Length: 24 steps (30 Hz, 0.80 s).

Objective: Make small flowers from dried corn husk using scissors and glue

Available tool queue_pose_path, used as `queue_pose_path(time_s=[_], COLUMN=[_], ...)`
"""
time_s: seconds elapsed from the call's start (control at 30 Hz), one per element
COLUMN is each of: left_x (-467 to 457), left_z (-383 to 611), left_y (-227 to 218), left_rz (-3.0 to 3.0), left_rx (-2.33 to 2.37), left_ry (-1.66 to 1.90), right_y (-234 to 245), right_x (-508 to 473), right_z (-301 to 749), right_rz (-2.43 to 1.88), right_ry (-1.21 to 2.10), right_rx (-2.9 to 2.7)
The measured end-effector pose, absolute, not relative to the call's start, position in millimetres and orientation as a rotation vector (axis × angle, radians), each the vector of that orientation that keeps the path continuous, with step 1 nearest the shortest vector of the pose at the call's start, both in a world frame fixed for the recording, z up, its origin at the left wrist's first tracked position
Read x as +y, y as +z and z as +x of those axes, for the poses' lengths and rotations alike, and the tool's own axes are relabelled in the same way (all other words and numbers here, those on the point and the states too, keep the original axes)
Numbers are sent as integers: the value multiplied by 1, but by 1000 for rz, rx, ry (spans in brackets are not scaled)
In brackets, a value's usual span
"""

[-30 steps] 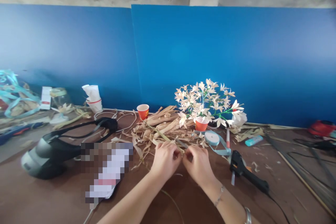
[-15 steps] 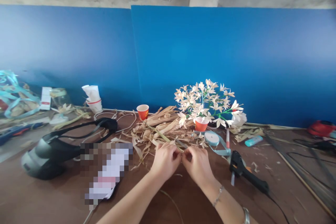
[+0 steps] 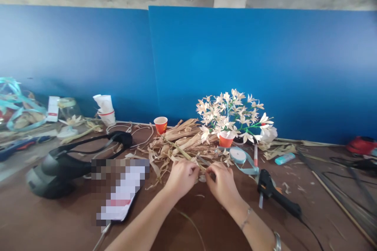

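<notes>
Close together, the left hand (image 3: 181,176) and the right hand (image 3: 222,182) face each other over the brown counter (image 3: 73,223), wrists apart and knuckles up. The left curls its fingers inward; the right bends thumb and forefinger into a loop. A small pale scrap (image 3: 202,178) shows between their fingertips, just in front of the heap of dry tan husks (image 3: 182,141); whether either hand grips it, I cannot tell. The orange-red paper cup (image 3: 160,126) bears a yellow mark and the upright white card (image 3: 53,109) a red one, both too small to read.
</notes>
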<state>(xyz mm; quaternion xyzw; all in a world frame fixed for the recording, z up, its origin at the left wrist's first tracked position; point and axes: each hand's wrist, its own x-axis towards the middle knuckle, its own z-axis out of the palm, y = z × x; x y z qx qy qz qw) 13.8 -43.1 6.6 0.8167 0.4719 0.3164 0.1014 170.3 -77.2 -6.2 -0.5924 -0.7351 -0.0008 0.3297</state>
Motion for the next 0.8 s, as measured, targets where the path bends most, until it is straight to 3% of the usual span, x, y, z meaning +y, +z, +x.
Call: queue_pose_path(time_s=[0.27, 0.5, 0.8], left_x=[-26, -25, -26], left_z=[-19, -23, -22], left_y=[19, 19, 17], left_rz=[2166, 2121, 2155], left_rx=[1708, 1821, 1770], left_ry=[1583, 1605, 1576], right_y=[-3, 10, 0], right_x=[-82, -96, -81], right_z=[168, 121, 86], right_rz=[-1602, -1149, -1003], right_ry=[-226, -132, -386], right_rx=[-2032, -2404, -2642])
